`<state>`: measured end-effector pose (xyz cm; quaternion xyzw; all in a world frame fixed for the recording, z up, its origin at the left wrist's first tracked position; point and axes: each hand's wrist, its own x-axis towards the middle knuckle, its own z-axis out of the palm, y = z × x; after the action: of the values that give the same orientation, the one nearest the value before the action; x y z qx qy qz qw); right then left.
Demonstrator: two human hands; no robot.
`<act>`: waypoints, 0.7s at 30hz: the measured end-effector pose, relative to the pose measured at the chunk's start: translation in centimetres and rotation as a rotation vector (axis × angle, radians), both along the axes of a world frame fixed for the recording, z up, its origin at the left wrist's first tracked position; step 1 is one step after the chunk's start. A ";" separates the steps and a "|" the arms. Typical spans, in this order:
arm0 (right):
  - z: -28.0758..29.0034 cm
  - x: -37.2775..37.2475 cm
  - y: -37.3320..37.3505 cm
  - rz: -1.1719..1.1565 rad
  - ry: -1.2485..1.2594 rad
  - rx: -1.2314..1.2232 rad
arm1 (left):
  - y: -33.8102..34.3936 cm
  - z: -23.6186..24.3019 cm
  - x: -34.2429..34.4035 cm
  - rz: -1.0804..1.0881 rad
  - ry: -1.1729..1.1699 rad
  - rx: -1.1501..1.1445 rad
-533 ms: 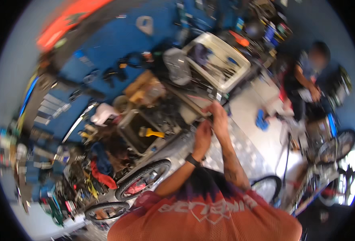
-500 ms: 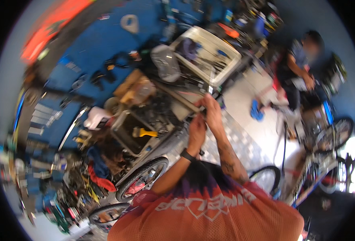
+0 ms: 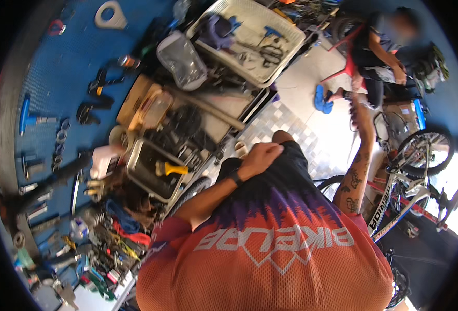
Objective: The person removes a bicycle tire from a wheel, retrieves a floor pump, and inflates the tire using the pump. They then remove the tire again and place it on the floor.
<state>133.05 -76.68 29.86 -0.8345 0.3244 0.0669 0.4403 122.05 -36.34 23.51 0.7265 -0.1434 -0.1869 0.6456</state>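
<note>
My left hand (image 3: 261,159) rests over my dark shorts, just off the bench's near side, with a dark band on its wrist. Its fingers are curled closed, and anything inside them is hidden. Stretched out to the right, my right hand (image 3: 362,118) is over the pale floor, in line with the seated person's foot. Its fingers are small and partly blurred, so what they hold, if anything, does not show. Left of my hands, a metal tray (image 3: 134,169) on the bench carries a brush with a yellow handle (image 3: 175,169).
A cream plastic basket (image 3: 297,47) with tools and a clear plastic container (image 3: 182,61) stand on the bench. Tools hang on the blue wall panel (image 3: 47,98). At right are a seated person (image 3: 381,57), blue flip-flops (image 3: 323,99) and a white bicycle (image 3: 389,194).
My hands were together at the bench edge and are now apart. The left has drawn back toward my body; the right has swung out to the right. The view has shifted too.
</note>
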 end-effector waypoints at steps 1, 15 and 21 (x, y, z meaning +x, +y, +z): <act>-2.2 -0.7 -1.3 0.086 0.040 -0.052 | 0.6 -0.5 0.5 0.029 0.157 0.017; 1.3 21.5 -2.7 0.176 -0.486 0.119 | -6.1 -6.7 9.8 0.188 0.527 -0.075; 11.8 38.4 -9.6 0.392 -0.813 0.589 | -18.7 -6.2 17.4 0.284 0.590 -0.005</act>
<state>171.50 -86.23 41.64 -0.6793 -0.0666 -0.0924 0.7249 139.41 -55.02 17.31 0.6522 0.1522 -0.2972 0.6805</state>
